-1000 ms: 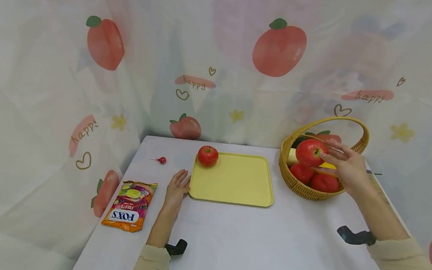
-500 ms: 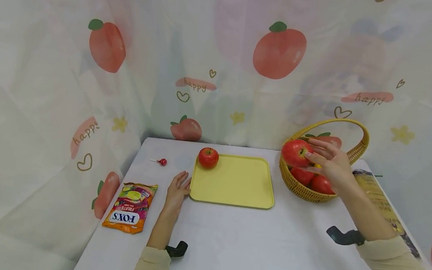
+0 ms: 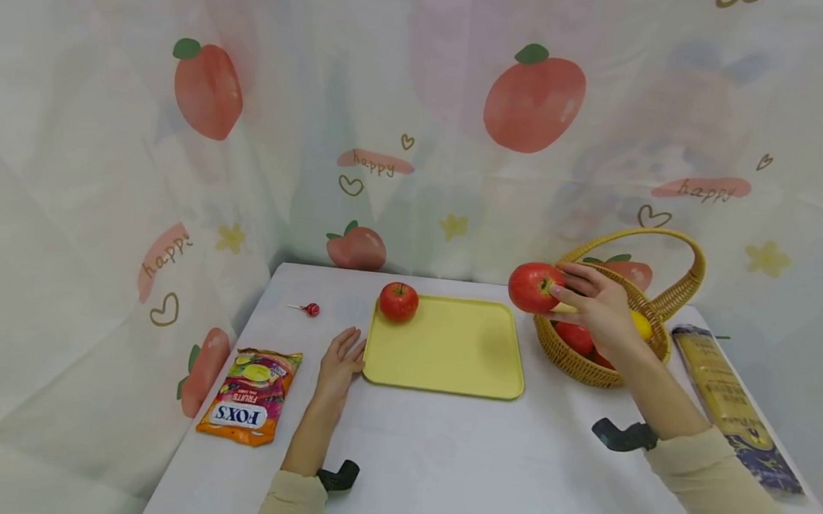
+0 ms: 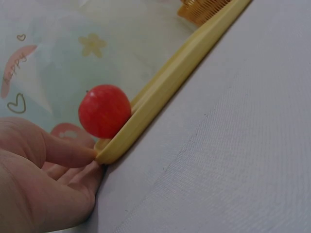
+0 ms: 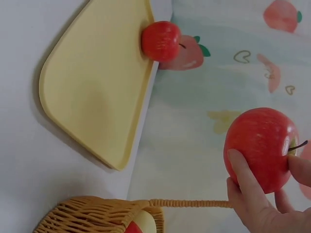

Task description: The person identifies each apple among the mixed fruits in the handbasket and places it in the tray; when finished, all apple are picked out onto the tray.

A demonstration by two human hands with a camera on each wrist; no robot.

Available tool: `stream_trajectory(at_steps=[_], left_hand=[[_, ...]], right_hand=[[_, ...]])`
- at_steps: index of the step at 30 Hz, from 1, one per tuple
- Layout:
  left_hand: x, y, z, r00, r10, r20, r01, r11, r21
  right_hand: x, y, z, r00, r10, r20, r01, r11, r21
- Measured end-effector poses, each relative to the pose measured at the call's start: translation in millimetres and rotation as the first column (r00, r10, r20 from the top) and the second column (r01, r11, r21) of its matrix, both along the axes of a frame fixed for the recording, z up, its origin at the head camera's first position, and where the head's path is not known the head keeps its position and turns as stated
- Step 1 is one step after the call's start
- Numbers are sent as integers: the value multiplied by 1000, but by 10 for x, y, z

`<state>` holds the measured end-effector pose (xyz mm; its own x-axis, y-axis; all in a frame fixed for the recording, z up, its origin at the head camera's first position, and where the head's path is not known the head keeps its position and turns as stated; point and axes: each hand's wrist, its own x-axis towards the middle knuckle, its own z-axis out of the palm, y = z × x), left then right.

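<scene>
My right hand (image 3: 600, 306) grips a red apple (image 3: 535, 287) in the air between the wicker basket and the yellow tray's right edge; in the right wrist view fingers and thumb hold the apple (image 5: 261, 148) near its stem. Another red apple (image 3: 398, 302) sits in the back left corner of the yellow tray (image 3: 445, 348). My left hand (image 3: 338, 368) touches the tray's left edge, and the left wrist view shows the thumb against the rim (image 4: 141, 114), with the fingers loosely extended.
The wicker basket (image 3: 573, 365), with a tall handle, holds red fruit and a yellow one (image 3: 641, 325) at the back right. Beside it lies a long gold and blue package (image 3: 732, 406). At left are a candy bag (image 3: 251, 394) and a lollipop (image 3: 312, 309).
My right hand has carried the apple left, from above the basket toward the tray. More of the basket and the long package shows. My left hand stays at the tray's edge.
</scene>
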<state>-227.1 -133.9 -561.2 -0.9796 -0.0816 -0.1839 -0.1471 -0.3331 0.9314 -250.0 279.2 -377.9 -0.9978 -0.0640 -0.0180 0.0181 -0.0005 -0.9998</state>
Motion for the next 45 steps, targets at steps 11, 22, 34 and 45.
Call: stream_trajectory(at_steps=[11,22,34,45], left_hand=[[-20,10,-18,1000,11,10,-10,1000,-12],[-26,-8,-46,1000,6,12,-6,1000,-17],[-32,-2,-40,1000,7,12,-7,1000,-21],[-33,1,-28,1000,19,9,-18,1000,-15]], right_hand=[[-207,-317,-98,999,27,42,-31,994,102],[-386,-579,-301,995,55,81,-62,994,92],[-544,-841,-489,992,77,104,-83,995,50],[-655,-984,-618,988,84,127,-91,995,50]])
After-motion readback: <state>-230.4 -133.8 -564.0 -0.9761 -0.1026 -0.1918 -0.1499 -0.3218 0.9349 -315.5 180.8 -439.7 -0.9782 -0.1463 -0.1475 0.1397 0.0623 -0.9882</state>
